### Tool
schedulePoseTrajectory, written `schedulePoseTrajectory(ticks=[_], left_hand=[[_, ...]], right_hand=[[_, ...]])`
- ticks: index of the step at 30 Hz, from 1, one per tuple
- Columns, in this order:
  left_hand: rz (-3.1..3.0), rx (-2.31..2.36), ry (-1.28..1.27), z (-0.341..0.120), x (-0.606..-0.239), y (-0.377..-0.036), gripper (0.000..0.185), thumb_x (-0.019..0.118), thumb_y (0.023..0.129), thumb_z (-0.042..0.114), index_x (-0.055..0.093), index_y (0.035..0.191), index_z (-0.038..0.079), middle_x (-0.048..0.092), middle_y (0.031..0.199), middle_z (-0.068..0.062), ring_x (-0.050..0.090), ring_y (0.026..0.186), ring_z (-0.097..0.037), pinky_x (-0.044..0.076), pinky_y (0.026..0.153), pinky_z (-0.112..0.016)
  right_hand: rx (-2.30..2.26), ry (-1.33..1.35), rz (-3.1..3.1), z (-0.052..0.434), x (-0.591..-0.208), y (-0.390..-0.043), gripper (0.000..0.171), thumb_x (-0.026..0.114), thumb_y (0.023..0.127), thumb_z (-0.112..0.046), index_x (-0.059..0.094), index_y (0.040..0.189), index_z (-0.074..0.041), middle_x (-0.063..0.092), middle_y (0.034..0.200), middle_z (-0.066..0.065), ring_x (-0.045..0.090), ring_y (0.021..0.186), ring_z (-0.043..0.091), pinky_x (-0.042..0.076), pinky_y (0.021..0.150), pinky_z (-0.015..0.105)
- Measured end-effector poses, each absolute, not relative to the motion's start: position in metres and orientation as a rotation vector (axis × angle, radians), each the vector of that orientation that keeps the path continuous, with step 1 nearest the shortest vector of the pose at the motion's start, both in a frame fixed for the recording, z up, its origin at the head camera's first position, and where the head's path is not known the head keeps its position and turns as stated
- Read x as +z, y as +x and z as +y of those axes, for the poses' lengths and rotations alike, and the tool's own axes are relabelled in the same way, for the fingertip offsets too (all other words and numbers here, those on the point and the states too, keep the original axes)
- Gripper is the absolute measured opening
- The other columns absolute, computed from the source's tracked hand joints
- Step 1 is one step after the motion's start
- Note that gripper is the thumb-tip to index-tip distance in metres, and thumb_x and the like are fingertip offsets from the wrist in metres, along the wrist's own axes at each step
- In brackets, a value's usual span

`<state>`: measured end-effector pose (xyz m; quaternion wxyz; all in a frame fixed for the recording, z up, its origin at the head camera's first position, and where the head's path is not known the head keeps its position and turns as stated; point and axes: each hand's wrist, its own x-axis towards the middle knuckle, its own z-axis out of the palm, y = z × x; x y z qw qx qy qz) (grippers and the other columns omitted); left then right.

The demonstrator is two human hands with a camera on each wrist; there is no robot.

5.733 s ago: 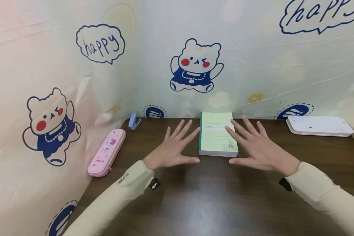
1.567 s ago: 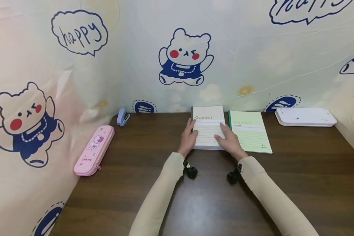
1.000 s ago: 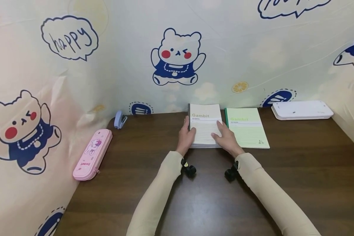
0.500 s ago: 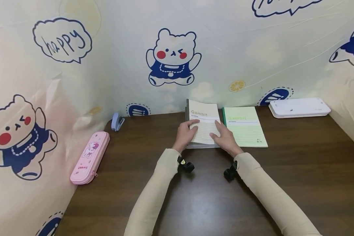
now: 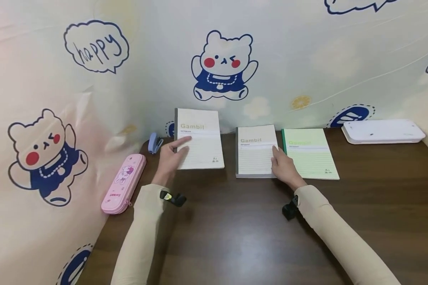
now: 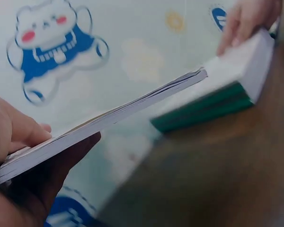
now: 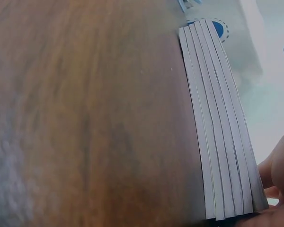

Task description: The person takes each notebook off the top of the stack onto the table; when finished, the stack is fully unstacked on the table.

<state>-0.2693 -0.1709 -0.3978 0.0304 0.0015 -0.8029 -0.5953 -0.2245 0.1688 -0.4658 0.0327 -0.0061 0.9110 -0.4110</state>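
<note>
My left hand (image 5: 174,152) pinches one beige notebook (image 5: 199,138) by its left edge and holds it tilted above the table, left of the others. In the left wrist view the thumb lies on top of this beige notebook (image 6: 109,123) and the fingers (image 6: 61,161) are underneath. My right hand (image 5: 281,164) rests with its fingers on the right edge of a stack of beige notebooks (image 5: 255,152) lying flat. Several thin books make up the stack of beige notebooks (image 7: 222,127) in the right wrist view. A green notebook (image 5: 308,152) lies just right of the stack.
On the dark wooden table (image 5: 235,229) a pink pencil case (image 5: 123,184) lies at the left edge and a blue stapler (image 5: 154,142) sits at the back left. A white flat device (image 5: 383,130) lies at the back right. A printed cloth wall (image 5: 92,99) closes the left and back.
My left hand has lifted the top beige notebook off the stack and carried it left, above the table. My right hand has stayed on the stack's right edge.
</note>
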Motion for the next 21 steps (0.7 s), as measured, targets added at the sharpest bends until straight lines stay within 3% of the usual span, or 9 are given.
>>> schedulePoseTrajectory(ticks=[2,8,12,17,21], left_hand=[[-2.507,-1.864,0.006,-0.176,-0.411,-0.272,0.034,0.062,0.091,0.008,0.068,0.124,0.014,0.06,0.137,-0.004,0.06,0.108,-0.018,0.051,0.072,-0.018],[-2.595,-1.914,-0.037,-0.172,-0.463,-0.28,0.032,0.062,0.091,0.007,0.068,0.123,0.012,0.06,0.137,-0.005,0.048,0.131,-0.014,0.041,0.104,-0.029],[-2.686,-1.853,-0.118,-0.168,-0.48,-0.284,0.033,0.062,0.092,0.006,0.067,0.124,0.009,0.059,0.136,-0.012,0.048,0.13,-0.023,0.037,0.11,-0.041],[-2.934,-1.236,-0.296,-0.161,-0.479,-0.285,0.039,0.064,0.091,0.012,0.063,0.13,0.01,0.042,0.148,-0.022,0.033,0.138,-0.037,0.028,0.114,-0.052],[-3.046,-0.993,-0.325,-0.155,-0.476,-0.285,0.042,0.062,0.094,0.018,0.059,0.135,0.013,0.027,0.157,-0.022,0.019,0.143,-0.039,0.021,0.116,-0.056]], right_hand=[[-1.258,0.001,2.811,0.172,-0.463,-0.226,0.053,0.028,0.104,-0.01,0.011,0.152,0.006,0.009,0.16,0.026,0.006,0.149,0.039,0.014,0.119,0.054],[-1.253,-0.035,2.799,0.166,-0.464,-0.225,0.053,0.028,0.104,-0.009,0.012,0.151,0.007,0.009,0.159,0.027,0.008,0.149,0.04,0.015,0.119,0.053],[-1.232,-0.067,2.836,0.161,-0.466,-0.224,0.052,0.03,0.103,-0.007,0.014,0.15,0.01,0.011,0.158,0.03,0.012,0.147,0.042,0.018,0.118,0.054],[-1.148,-0.111,2.91,0.163,-0.467,-0.228,0.052,0.03,0.102,-0.005,0.016,0.149,0.013,0.015,0.155,0.034,0.018,0.145,0.045,0.023,0.116,0.055],[-1.165,-0.081,2.895,0.168,-0.467,-0.23,0.053,0.03,0.103,-0.007,0.014,0.15,0.011,0.013,0.157,0.032,0.015,0.146,0.042,0.022,0.117,0.054]])
